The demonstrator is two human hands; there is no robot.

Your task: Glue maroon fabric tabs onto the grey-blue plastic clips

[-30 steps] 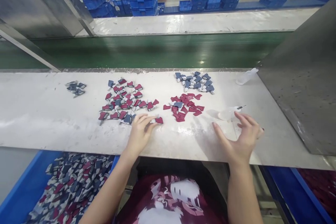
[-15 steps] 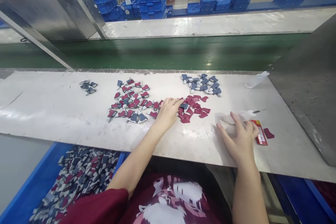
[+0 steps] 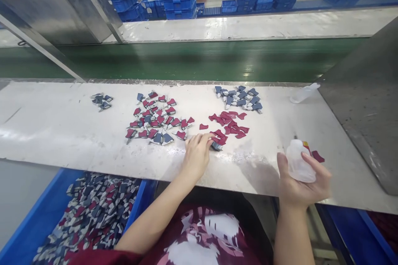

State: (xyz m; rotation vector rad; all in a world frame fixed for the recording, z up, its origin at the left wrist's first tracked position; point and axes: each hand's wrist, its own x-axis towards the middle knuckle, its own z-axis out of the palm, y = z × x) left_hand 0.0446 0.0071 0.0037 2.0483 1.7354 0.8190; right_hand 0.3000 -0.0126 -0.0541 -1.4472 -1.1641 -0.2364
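My left hand [image 3: 195, 158] is closed in a pinch at the near side of the loose flat maroon pieces [image 3: 231, 124]. At its fingertips is a small dark blue and grey part [image 3: 217, 146], partly covered by the fingers. My right hand [image 3: 303, 192] is wrapped round a translucent white squeeze bottle [image 3: 299, 161], held above the table with its thin dark tip pointing away from me. Behind the bottle, a red and yellow packet [image 3: 306, 145] is mostly hidden. One maroon piece [image 3: 317, 156] lies to the right of it.
Maroon and blue assembled parts [image 3: 152, 120] lie left of centre, blue ones [image 3: 239, 98] at the back, and several more [image 3: 102, 101] far left. A second translucent bottle [image 3: 304, 93] lies by the metal panel [image 3: 367, 112]. A blue bin [image 3: 34, 219] full of parts stands below.
My right hand has picked up the squeeze bottle and tipped it upright. My left hand has drawn the blue part toward me, out of the maroon pile.
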